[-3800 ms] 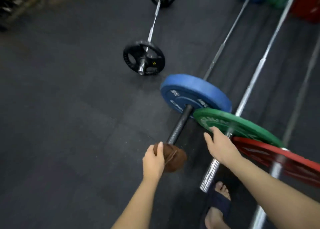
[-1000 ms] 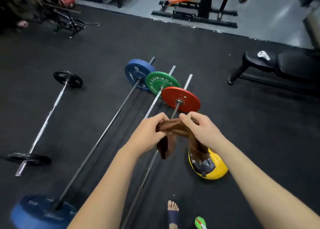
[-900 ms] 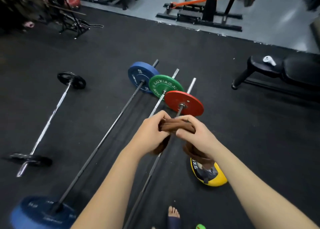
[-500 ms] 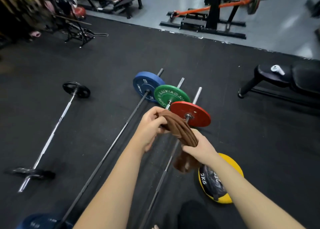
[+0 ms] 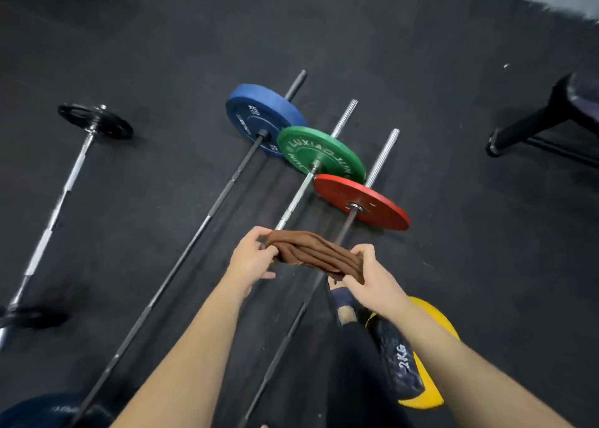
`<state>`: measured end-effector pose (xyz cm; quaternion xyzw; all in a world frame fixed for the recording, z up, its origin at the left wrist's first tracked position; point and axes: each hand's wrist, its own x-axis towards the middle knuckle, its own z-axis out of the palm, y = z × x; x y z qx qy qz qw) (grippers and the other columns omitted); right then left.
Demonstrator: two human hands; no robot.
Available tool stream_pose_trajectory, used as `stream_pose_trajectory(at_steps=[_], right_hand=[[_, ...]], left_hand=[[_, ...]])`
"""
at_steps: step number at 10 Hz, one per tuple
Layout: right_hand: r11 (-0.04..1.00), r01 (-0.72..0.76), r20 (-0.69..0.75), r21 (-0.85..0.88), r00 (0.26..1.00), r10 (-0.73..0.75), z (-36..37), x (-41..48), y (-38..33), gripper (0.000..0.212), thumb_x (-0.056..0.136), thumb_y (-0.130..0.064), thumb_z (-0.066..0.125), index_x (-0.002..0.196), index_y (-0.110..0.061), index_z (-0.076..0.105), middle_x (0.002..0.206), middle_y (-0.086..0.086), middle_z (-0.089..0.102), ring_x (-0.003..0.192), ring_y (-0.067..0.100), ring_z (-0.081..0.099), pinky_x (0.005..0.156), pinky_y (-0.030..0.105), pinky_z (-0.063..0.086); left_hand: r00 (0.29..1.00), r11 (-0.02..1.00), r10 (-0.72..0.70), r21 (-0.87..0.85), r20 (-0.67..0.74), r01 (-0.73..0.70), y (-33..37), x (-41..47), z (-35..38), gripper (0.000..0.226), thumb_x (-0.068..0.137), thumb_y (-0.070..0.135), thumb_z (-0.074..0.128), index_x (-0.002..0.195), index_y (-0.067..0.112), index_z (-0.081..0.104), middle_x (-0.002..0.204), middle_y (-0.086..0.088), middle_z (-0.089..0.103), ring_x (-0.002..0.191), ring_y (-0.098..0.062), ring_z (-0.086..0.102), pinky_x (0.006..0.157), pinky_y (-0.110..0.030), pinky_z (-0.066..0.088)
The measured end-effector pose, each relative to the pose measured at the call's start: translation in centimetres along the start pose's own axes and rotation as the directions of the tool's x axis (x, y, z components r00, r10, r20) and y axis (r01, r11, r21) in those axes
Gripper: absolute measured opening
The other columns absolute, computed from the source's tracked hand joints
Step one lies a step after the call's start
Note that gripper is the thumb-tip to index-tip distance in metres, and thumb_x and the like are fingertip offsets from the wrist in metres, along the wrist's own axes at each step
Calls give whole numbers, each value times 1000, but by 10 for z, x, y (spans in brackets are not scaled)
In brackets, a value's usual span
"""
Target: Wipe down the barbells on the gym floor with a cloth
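Your L hand pinches one end of the brown cloth btwn thumb & fingers; your R hand has its fingers curled round the other end. Cloth's bunched lengthwise into a rope-like strip, pulled across btwn the two hands, up in the air. It looks clear of every bar, over the shafts of the green-plate barbell and red-plate barbell.

Looks like you're sorting the cloth out before a wipe. To do it well, imo: flatten that strip into a wide pad w/ a fresh face out, not a twisted rope, since a rope only touches a thin line of steel. Then wrap it round a shaft w/ one hand and run full length, plate to plate, turning your wrist so the underside gets done too. Go slower on the rougher grip sections; they'll likely snag the fabric. Don't skip the sleeve ends past the plates.

Further out: blue-plate barbell to the left, then a small chrome barbell w/ black plates, well apart. A yellow weight marked 2KG sits just beside your foot, so mind it when stepping. A bench stands far right.
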<state>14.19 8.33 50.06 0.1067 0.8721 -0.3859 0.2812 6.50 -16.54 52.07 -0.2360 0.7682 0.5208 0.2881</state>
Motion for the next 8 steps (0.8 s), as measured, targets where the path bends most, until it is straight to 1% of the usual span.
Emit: stream_pose_trajectory(at_steps=[1, 2, 3, 4, 5, 6, 7, 8], right_hand=[[998, -7, 64, -61, 998, 11, -8, 86, 40, 30, 91, -27, 58, 113, -35, 39, 107, -8, 57, 89, 20, 61, 80, 41, 51], [986, -8, 88, -168, 996, 23, -4, 166, 84, 30, 91, -30, 61, 117, -34, 47, 111, -9, 52, 99, 19, 61, 77, 36, 46], [974, -7, 67, -226, 997, 23, 11, 239, 127, 35, 93, -25, 65, 126, -28, 52, 116, -5, 53, 110, 21, 60, 82, 33, 45], [971, -33, 53, -238, 998, 47, 35, 300, 170, 36, 96, -24, 66, 130, -25, 53, 120, -1, 56, 112, 22, 62, 89, 32, 48], [958, -41, 22, -283, 999, 49, 64, 350, 215, 36, 95, -23, 67, 129, -23, 55, 120, 2, 59, 113, 24, 62, 91, 37, 52], [932, -57, 18, -357, 998, 68, 87, 385, 258, 44, 96, -23, 66, 138, -21, 52, 130, 7, 59, 123, 29, 56, 99, 40, 48], [907, -207, 22, -368, 973, 231, 92, 400, 282, 51, 99, -22, 61, 147, -16, 44, 141, 11, 53, 131, 32, 50, 104, 42, 43], [903, -298, 38, -310, 945, 324, 87, 389, 287, 53, 98, -19, 59, 148, -15, 41, 142, 13, 51, 133, 33, 48, 105, 45, 44]], left_hand=[[993, 991, -119, 65, 10, 119, -9, 93, 43, 26, 95, 6, 56, 100, 30, 63, 92, -6, 62, 81, -19, 62, 66, -44, 65], [982, 975, -188, 121, -6, 187, -31, 183, 84, 22, 95, 10, 59, 102, 29, 64, 94, -8, 63, 78, -18, 60, 55, -37, 62], [983, 971, -182, 151, -26, 184, -54, 257, 126, 18, 96, 8, 58, 107, 22, 61, 92, -8, 65, 70, -18, 61, 58, -42, 63], [982, 966, -188, 176, -17, 188, -89, 325, 169, 19, 98, 8, 58, 99, 27, 55, 86, -7, 66, 69, -21, 66, 67, -49, 64], [985, 940, -173, 298, -1, 165, -130, 372, 205, 26, 98, 12, 58, 121, 24, 58, 101, -8, 70, 98, -33, 70, 81, -39, 58], [980, 888, -194, 434, 51, 153, -164, 389, 236, 56, 99, 18, 57, 153, 21, 42, 132, -15, 65, 120, -36, 62, 98, -35, 50], [968, 873, -219, 468, 124, 137, -170, 387, 256, 57, 102, 21, 52, 157, 24, 39, 130, -10, 68, 122, -30, 62, 101, -30, 46], [966, 892, -201, 437, 161, 113, -162, 368, 262, 56, 103, 22, 53, 157, 28, 40, 137, -5, 65, 131, -22, 57, 104, -20, 37]])
